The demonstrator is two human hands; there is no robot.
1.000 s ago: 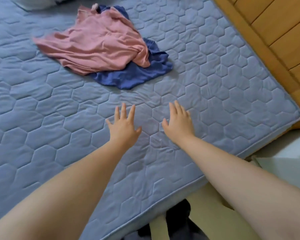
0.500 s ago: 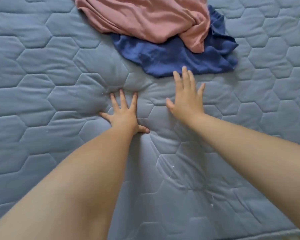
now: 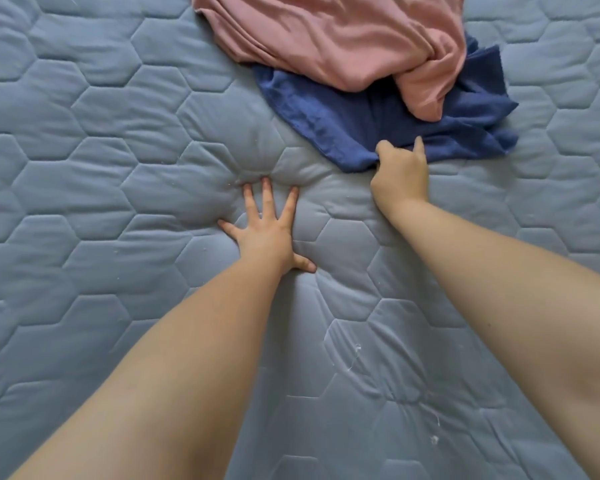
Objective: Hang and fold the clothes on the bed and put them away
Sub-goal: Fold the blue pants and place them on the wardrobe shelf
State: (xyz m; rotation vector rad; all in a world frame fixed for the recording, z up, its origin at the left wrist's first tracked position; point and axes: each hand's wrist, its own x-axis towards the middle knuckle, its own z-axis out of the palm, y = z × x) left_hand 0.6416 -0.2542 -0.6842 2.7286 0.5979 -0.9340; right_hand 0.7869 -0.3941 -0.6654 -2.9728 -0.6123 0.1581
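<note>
Now the bed (image 3: 84, 202), covered in blue-grey quilting stitched into hexagons, carries two crumpled garments near the top of the view. A pink garment (image 3: 343, 39) lies partly over a blue garment (image 3: 343, 123), whose near edge and right corner stick out from under it. Both rest on the cover, well ahead of the person's forearms.

Half a second ago the right hand (image 3: 400, 174) lay flat with straight fingers, its tips just short of the blue garment's near edge. It has since reached that edge and closed on it. The left hand (image 3: 267, 233) has stayed in the same spot, and the two garments lie against each other as they did.

The right hand's fingers are curled over the blue garment's near edge, and the cloth is bunched between thumb and fingers, with the little finger raised against the fabric. The left hand is spread wide, palm down and holding nothing, and presses the cover so that the quilting dips around its fingertips
</note>
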